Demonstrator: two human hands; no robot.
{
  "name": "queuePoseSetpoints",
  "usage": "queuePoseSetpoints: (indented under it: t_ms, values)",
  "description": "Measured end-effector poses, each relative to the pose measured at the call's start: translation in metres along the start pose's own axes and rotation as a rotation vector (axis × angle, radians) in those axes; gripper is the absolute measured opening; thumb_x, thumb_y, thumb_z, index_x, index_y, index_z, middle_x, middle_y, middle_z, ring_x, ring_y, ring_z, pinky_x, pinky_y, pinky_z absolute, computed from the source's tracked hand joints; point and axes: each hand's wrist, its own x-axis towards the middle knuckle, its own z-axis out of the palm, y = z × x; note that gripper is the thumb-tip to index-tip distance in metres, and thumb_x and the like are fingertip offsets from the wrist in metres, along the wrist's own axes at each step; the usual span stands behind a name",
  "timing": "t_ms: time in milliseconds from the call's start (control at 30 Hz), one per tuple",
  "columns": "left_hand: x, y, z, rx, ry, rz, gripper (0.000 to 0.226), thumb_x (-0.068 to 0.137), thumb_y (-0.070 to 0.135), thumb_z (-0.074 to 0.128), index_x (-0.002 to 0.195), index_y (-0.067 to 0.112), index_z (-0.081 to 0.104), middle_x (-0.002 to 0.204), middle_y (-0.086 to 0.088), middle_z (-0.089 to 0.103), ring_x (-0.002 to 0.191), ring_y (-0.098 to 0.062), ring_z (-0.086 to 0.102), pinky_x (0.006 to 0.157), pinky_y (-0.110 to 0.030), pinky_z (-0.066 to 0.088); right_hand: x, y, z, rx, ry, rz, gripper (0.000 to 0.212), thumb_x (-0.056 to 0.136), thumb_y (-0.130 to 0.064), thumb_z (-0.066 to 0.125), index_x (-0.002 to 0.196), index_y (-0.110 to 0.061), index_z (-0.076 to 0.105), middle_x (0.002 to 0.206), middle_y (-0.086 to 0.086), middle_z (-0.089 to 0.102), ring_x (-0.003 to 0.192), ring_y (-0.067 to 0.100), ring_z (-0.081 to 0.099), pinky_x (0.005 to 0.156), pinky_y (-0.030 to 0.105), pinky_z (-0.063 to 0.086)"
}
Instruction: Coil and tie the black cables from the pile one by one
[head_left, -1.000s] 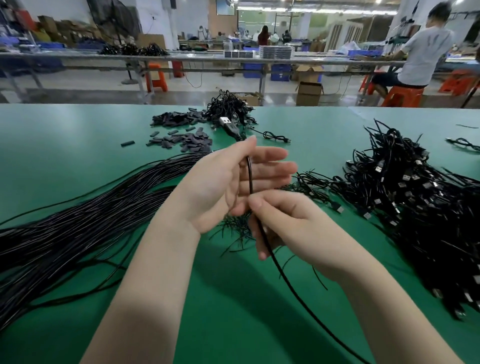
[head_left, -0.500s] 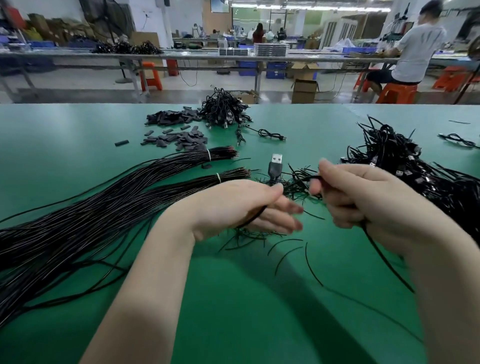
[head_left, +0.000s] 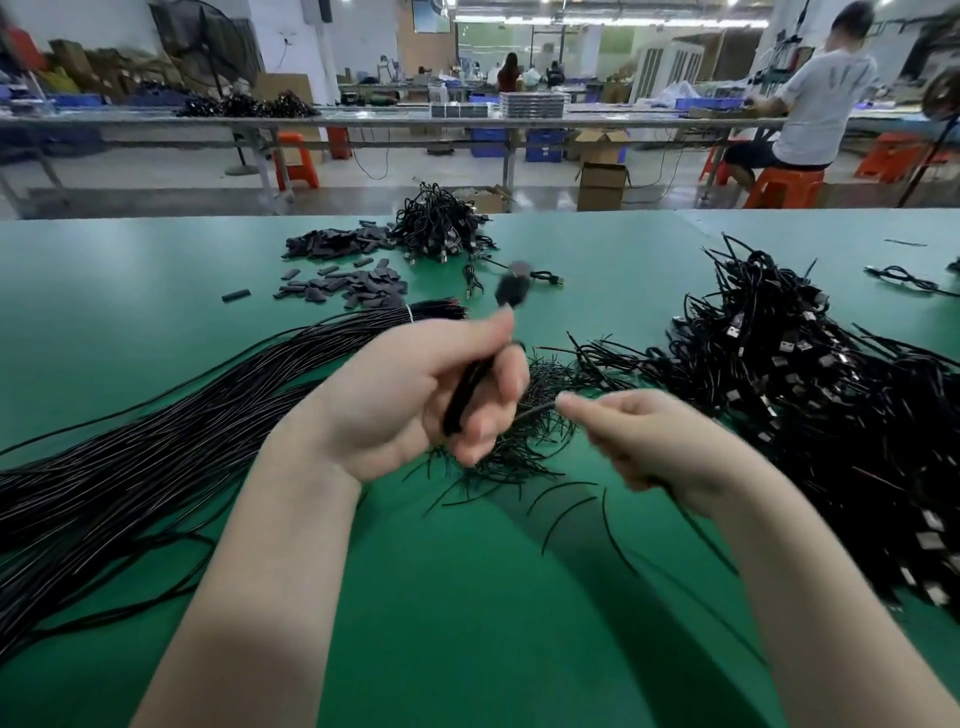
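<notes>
No writing can be read. The black cable (head_left: 470, 387) is thin, gathered into a short bundle in the left hand (head_left: 415, 395), fingers curled round it, plug (blurred) poking above. The right hand (head_left: 639, 441) pinches its trailing length over the green desk (head_left: 156, 270). Half a second ago the right hand was higher and the plug stood sharp.

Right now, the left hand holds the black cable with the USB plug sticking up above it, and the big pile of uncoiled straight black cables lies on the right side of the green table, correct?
Not quite. In the head view the left hand does hold the black cable with its USB plug above it, but the long straight black cables lie on the left side of the green table. The right side holds tangled cables with plugs.
</notes>
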Motion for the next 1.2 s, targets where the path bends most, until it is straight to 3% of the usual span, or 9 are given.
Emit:
queuePoseSetpoints:
  t_ms: [133,300,400,533,700,800,900,1067,1200]
  values:
    - [0.007,-0.009,0.005,0.294,0.032,-0.158,0.046,0.094,0.050,0.039,0.092,0.021,0.073,0.080,-0.004,0.075,0.060,-0.013,0.068,0.051,-0.018,0.045,-0.018,-0.029,-0.016,0.296,0.067,-0.193,0.040,0.089,-0.052,0.056,0.065,-0.023,0.068,0.052,-0.010,0.027,0.043,0.009,0.019,0.043,0.020,0.020]
    - [0.018,-0.007,0.011,-0.226,0.223,0.141,0.041,0.103,0.036,0.029,0.119,0.015,0.061,0.116,-0.001,0.071,0.108,-0.011,0.067,0.090,-0.024,0.054,-0.027,-0.040,0.019,0.269,-0.349,-0.399,0.028,0.099,-0.036,0.044,0.101,-0.027,0.071,0.059,-0.010,0.039,0.049,0.008,0.032,0.047,0.019,0.032]
    - [0.012,0.002,0.008,-0.451,0.144,0.231,0.049,0.097,0.039,0.033,0.112,0.009,0.069,0.104,-0.005,0.074,0.093,-0.014,0.071,0.078,-0.023,0.058,-0.012,-0.022,0.033,0.215,-0.463,-0.234,0.030,0.097,-0.044,0.047,0.091,-0.026,0.070,0.060,-0.006,0.033,0.048,0.009,0.030,0.047,0.019,0.030]
    - [0.006,0.001,0.008,-0.238,0.139,0.128,0.040,0.090,0.039,0.043,0.067,0.021,0.071,0.051,0.007,0.053,0.042,-0.007,0.049,0.047,-0.018,0.039,0.000,-0.007,0.022,0.022,-0.089,-0.066,0.050,0.067,-0.069,0.063,0.058,-0.022,0.049,0.055,-0.004,0.028,0.049,0.013,0.021,0.047,0.024,0.018]
    - [0.013,-0.012,0.012,0.342,0.095,-0.105,0.047,0.102,0.039,0.037,0.078,0.019,0.073,0.057,0.001,0.064,0.043,-0.008,0.050,0.045,-0.018,0.038,-0.009,-0.020,-0.002,-0.082,0.309,-0.181,0.050,0.078,-0.061,0.063,0.061,-0.014,0.058,0.050,-0.007,0.033,0.046,0.010,0.027,0.044,0.020,0.024]
    - [0.017,-0.012,0.016,0.260,0.222,-0.112,0.041,0.104,0.038,0.035,0.109,0.012,0.066,0.088,-0.002,0.077,0.074,-0.012,0.072,0.060,-0.017,0.052,-0.025,-0.038,-0.003,0.135,0.159,-0.259,0.034,0.098,-0.039,0.051,0.084,-0.018,0.074,0.053,-0.010,0.037,0.046,0.007,0.032,0.045,0.018,0.029]
    - [0.020,-0.010,0.016,0.026,0.321,0.032,0.037,0.104,0.033,0.034,0.112,0.012,0.064,0.097,-0.001,0.076,0.089,-0.010,0.072,0.079,-0.023,0.058,-0.034,-0.047,0.009,0.246,-0.054,-0.384,0.025,0.099,-0.024,0.048,0.109,-0.024,0.071,0.059,-0.009,0.047,0.050,0.009,0.043,0.048,0.018,0.038]
    - [0.017,-0.001,0.016,-0.401,0.261,0.202,0.045,0.105,0.033,0.027,0.116,0.004,0.060,0.111,-0.010,0.072,0.100,-0.016,0.070,0.074,-0.024,0.058,-0.021,-0.038,0.027,0.197,-0.224,-0.288,0.035,0.086,-0.052,0.051,0.074,-0.025,0.069,0.056,-0.004,0.050,0.051,0.014,0.046,0.051,0.020,0.041]
    - [0.017,-0.003,0.018,-0.386,0.255,0.289,0.041,0.105,0.032,0.029,0.103,0.010,0.063,0.085,0.000,0.074,0.076,-0.010,0.071,0.071,-0.022,0.057,-0.006,-0.023,0.033,0.040,-0.059,-0.191,0.062,0.075,-0.078,0.054,0.055,-0.019,0.063,0.052,0.003,0.034,0.048,0.013,0.029,0.049,0.024,0.025]
